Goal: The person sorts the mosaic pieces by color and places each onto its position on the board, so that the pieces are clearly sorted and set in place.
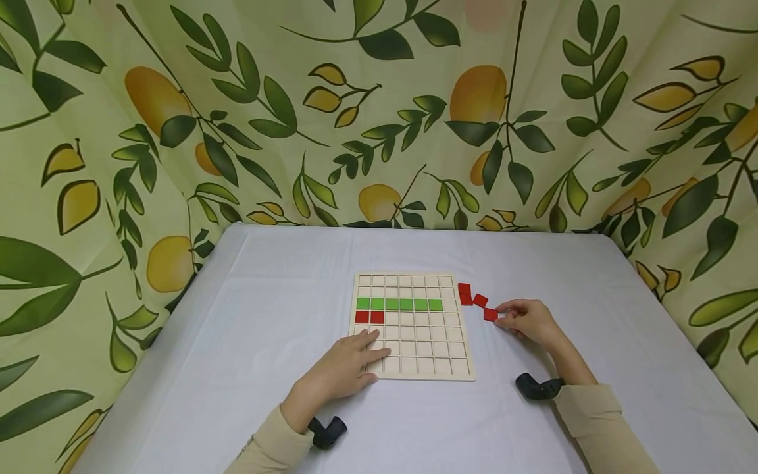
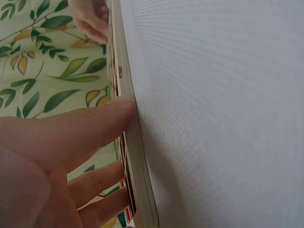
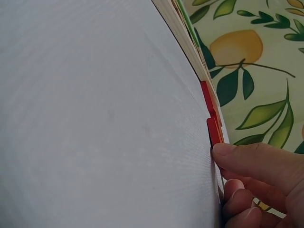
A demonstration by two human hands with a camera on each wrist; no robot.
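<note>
A pale wooden grid board (image 1: 414,334) lies flat on the table. Several green tiles (image 1: 399,304) fill most of one row, and two red tiles (image 1: 370,317) sit at the left end of the row below. My left hand (image 1: 340,365) rests on the board's lower left part with fingers spread; its thumb (image 2: 102,123) touches the board's edge in the left wrist view. Right of the board, my right hand (image 1: 530,320) pinches a red square tile (image 1: 490,315) between thumb and forefinger. In the right wrist view, that tile (image 3: 214,130) is at the thumb's tip.
More loose red tiles (image 1: 465,294) lie against the board's upper right edge, with another red tile (image 1: 480,300) beside them. A white cloth (image 1: 284,283) covers the table. Behind and at the sides hangs a leaf-and-fruit patterned curtain (image 1: 266,178). Black devices (image 1: 537,386) are at both wrists.
</note>
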